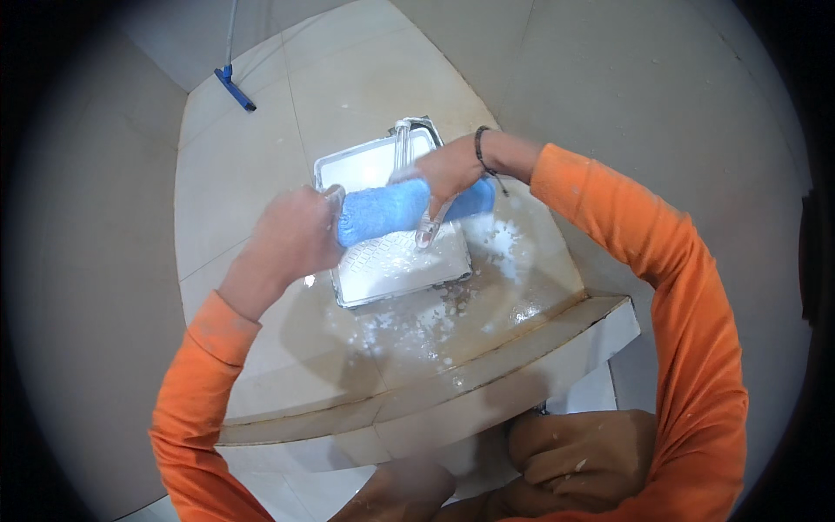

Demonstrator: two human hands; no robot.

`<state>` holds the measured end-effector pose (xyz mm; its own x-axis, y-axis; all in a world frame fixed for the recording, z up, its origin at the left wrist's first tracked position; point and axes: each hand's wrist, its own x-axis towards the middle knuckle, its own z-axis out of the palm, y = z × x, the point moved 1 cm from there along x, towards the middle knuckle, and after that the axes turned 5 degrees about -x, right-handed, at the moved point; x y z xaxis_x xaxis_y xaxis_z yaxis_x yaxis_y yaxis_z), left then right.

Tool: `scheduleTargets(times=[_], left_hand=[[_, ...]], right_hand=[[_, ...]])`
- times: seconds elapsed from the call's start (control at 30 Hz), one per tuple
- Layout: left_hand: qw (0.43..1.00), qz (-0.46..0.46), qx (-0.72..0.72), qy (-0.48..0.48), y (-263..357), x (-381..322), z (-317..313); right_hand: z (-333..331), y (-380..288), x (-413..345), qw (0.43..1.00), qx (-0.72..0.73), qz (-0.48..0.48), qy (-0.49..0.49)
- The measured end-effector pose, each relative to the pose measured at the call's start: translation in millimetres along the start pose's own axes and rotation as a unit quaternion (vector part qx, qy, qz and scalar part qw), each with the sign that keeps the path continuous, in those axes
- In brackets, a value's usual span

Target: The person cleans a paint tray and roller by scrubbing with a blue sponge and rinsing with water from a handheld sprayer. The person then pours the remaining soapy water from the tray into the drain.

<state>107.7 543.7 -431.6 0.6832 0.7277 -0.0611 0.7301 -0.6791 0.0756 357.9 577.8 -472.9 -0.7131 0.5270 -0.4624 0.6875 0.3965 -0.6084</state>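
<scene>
A fuzzy blue paint roller cover (385, 207) lies sideways between my hands, above a white paint tray (408, 274). My left hand (293, 228) is closed around its left end. My right hand (447, 173) wraps its middle, with the thumb across the front and whitish wet smears on the fingers. The roller's right end sticks out past that hand. White liquid covers the far part of the tray, and a ribbed grid shows on its near slope. A pale, wet-looking handle (403, 140) rests over the tray's far rim; its lower part is hidden behind my right hand.
Splashes of white liquid (502, 245) wet the tiled floor (228, 215) right of and before the tray. A low raised curb (404, 408) crosses in front of my knees. Walls (620, 98) flank both sides. A blue floor squeegee (235, 90) leans in the far left corner.
</scene>
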Motion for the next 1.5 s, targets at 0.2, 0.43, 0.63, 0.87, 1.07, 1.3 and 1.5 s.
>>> scheduleTargets(times=[0.2, 0.43, 0.63, 0.87, 1.07, 1.3, 1.5], left_hand=[[0.962, 0.207, 0.137, 0.114, -22, -4, 8], [0.97, -0.101, -0.217, -0.042, -6, -34, 87], [0.721, -0.265, -0.639, -0.046, 33, -58, 128], [0.387, -0.242, -0.884, -0.104, 88, -76, 118], [-0.015, 0.01, -0.992, -0.126, 138, -61, 101], [0.478, -0.154, -0.83, -0.244, 15, -28, 160], [0.935, -0.058, -0.348, -0.011, 15, -1, 69]], right_hand=[[80, 6, 33, 0.957, 0.289, -0.031, -0.026], [47, -6, 41, 0.95, -0.283, -0.032, 0.127], [20, -27, 28, 0.846, -0.498, -0.123, 0.143], [14, -29, 3, 0.813, -0.502, -0.202, 0.214], [-11, -25, -20, 0.736, -0.447, -0.324, 0.391], [46, 19, -23, 0.767, -0.476, -0.154, 0.401], [62, 36, -24, 0.909, -0.304, 0.139, 0.249]])
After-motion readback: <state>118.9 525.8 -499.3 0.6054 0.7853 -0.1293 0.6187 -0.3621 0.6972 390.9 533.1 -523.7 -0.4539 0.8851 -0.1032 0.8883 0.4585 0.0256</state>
